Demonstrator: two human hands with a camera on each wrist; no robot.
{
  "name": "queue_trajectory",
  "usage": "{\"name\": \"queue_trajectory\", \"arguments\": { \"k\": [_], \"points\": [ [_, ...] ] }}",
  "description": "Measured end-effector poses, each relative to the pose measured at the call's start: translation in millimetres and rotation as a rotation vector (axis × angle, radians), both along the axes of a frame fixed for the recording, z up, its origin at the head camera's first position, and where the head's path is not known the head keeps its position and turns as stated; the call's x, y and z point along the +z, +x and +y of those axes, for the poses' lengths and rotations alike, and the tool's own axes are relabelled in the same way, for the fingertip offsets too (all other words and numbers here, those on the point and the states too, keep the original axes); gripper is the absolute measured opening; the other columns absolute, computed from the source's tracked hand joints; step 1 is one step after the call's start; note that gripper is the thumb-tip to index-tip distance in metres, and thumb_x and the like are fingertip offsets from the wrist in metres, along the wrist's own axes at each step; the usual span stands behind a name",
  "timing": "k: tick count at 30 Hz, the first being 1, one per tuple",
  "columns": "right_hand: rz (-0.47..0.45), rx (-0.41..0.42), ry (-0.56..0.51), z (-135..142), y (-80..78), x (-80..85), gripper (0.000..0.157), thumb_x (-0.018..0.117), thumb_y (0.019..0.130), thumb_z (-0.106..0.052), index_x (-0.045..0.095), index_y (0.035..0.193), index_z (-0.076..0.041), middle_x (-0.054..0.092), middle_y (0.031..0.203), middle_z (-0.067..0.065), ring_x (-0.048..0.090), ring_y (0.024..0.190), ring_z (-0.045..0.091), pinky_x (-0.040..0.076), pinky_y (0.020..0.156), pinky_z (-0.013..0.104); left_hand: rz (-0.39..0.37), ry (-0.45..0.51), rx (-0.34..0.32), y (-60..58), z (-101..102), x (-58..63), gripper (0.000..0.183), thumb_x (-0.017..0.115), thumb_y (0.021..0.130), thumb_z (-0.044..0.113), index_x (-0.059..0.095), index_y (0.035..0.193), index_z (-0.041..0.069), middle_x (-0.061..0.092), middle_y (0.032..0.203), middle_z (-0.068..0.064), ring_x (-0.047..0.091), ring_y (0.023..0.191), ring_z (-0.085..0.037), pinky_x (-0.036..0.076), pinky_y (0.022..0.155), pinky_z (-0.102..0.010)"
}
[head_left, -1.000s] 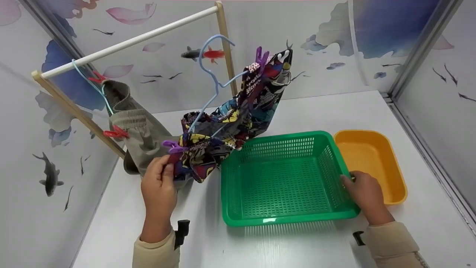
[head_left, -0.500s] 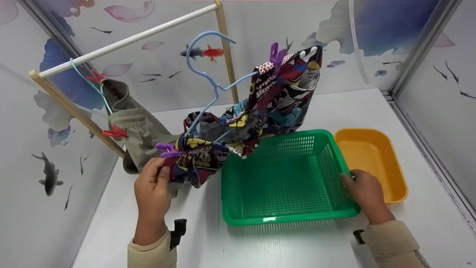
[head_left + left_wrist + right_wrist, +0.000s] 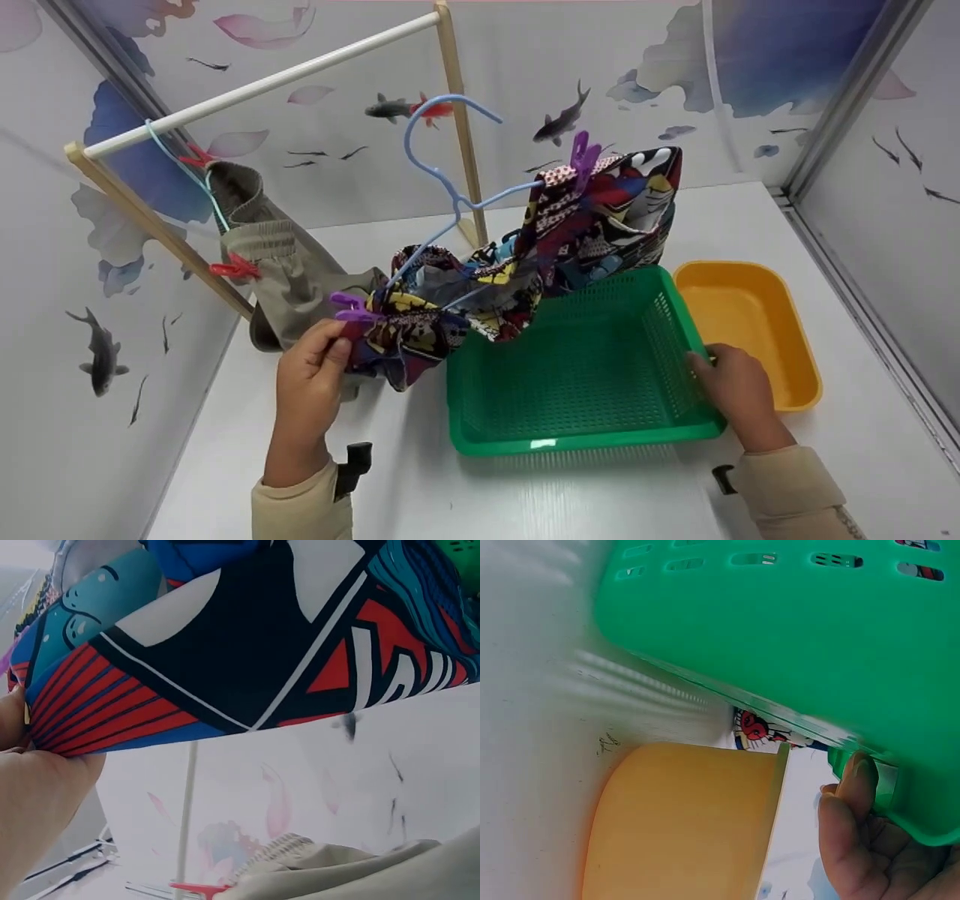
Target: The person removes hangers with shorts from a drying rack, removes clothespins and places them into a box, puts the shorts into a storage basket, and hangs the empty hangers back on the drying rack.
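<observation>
"One step is going on there; which?"

"The fingers of the left hand (image 3: 307, 382) are pinching a corner of the patterned garment (image 3: 551, 247), holding it aloft by the green basket (image 3: 592, 444); those of the right hand (image 3: 739, 386) are gripping the basket's rim. They're arranging it, I'm guessing; next is probably calling for steadying its blue hanger (image 3: 455, 199)."

"And the count?"

"One rack (image 3: 262, 84), one basket, one yellow basin (image 3: 750, 322) are standing; two garments, counting the khaki one (image 3: 289, 277), are hanging; two purple clips (image 3: 583, 161), two red clips (image 3: 238, 266) are biting."

Patterned garment (image 3: 555, 244) overhanging far side of green basket (image 3: 585, 444), yellow tub (image 3: 735, 307) close on right, open approach from near side
</observation>
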State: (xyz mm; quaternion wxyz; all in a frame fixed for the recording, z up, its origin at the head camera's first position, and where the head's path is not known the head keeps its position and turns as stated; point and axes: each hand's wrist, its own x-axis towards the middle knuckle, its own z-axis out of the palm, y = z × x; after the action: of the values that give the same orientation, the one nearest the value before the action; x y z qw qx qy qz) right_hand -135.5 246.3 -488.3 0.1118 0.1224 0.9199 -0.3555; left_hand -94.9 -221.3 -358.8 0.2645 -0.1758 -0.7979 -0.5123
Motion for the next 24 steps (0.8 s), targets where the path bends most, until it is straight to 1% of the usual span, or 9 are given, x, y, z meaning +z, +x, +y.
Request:
{"name": "queue_trajectory", "arguments": {
  "k": [5, 9, 11, 17, 19, 24],
  "points": [
    [-0.018, -0.001, -0.003, 0.0, 0.1, 1.1, 0.057, 0.048, 0.102, -0.032, 0.043, 0.133, 0.016, 0.057, 0.113, 0.029, 0.057, 0.091, 0.034, 0.053, 0.084, 0.049, -0.041, 0.021, -0.048, -2.0, -3.0, -5.7, 0.016, 0.051, 0.094, -0.009, 0.06, 0.102, -0.019, 0.06, 0.1, 0.021, 0.055, 0.087, 0.0, 0.047, 0.074, -0.013],
    [-0.029, 0.004, 0.0, 0.7, -0.3, 1.5, 0.058, 0.047, 0.102, -0.033, 0.043, 0.133, 0.016, 0.057, 0.114, 0.029, 0.056, 0.091, 0.034, 0.053, 0.085, 0.049, -0.054, 0.012, -0.083, -3.9, -1.8, -10.1, 0.014, 0.052, 0.093, -0.01, 0.061, 0.1, -0.017, 0.061, 0.099, 0.018, 0.056, 0.086, -0.001, 0.047, 0.074, -0.014],
    [-0.031, 0.009, -0.002, 1.0, -0.2, 1.7, 0.058, 0.047, 0.102, -0.033, 0.043, 0.133, 0.016, 0.057, 0.114, 0.029, 0.056, 0.091, 0.034, 0.053, 0.085, 0.049, -0.057, -0.008, -0.088, -5.2, -0.5, -12.8, 0.012, 0.052, 0.092, -0.011, 0.062, 0.099, -0.016, 0.063, 0.098, 0.012, 0.056, 0.086, -0.001, 0.047, 0.074, -0.014],
    [-0.038, 0.023, -0.004, 2.4, 0.2, 2.6, 0.061, 0.046, 0.102, -0.036, 0.042, 0.133, 0.016, 0.058, 0.111, 0.026, 0.055, 0.091, 0.033, 0.053, 0.082, 0.044, -0.094, -0.119, -0.074, -10.2, 5.8, -21.6, 0.013, 0.054, 0.092, -0.011, 0.064, 0.098, -0.012, 0.064, 0.091, -0.013, 0.053, 0.082, -0.002, 0.045, 0.073, -0.015],
    [-0.044, 0.024, -0.003, 2.8, 0.3, 2.6, 0.063, 0.046, 0.102, -0.038, 0.041, 0.134, 0.015, 0.057, 0.109, 0.025, 0.055, 0.09, 0.032, 0.053, 0.079, 0.041, -0.117, -0.15, -0.07, -11.3, 8.3, -24.0, 0.013, 0.054, 0.093, -0.009, 0.065, 0.099, -0.01, 0.064, 0.089, -0.015, 0.052, 0.08, -0.004, 0.044, 0.071, -0.017],
    [-0.024, 0.028, 0.025, 3.4, 0.6, 2.1, 0.063, 0.047, 0.102, -0.038, 0.041, 0.134, 0.017, 0.057, 0.106, 0.025, 0.054, 0.088, 0.032, 0.052, 0.075, 0.037, -0.186, -0.196, -0.075, -12.6, 13.1, -28.7, 0.014, 0.055, 0.094, -0.004, 0.067, 0.1, -0.005, 0.065, 0.091, -0.011, 0.053, 0.08, -0.009, 0.046, 0.072, -0.024]
  ]
}}
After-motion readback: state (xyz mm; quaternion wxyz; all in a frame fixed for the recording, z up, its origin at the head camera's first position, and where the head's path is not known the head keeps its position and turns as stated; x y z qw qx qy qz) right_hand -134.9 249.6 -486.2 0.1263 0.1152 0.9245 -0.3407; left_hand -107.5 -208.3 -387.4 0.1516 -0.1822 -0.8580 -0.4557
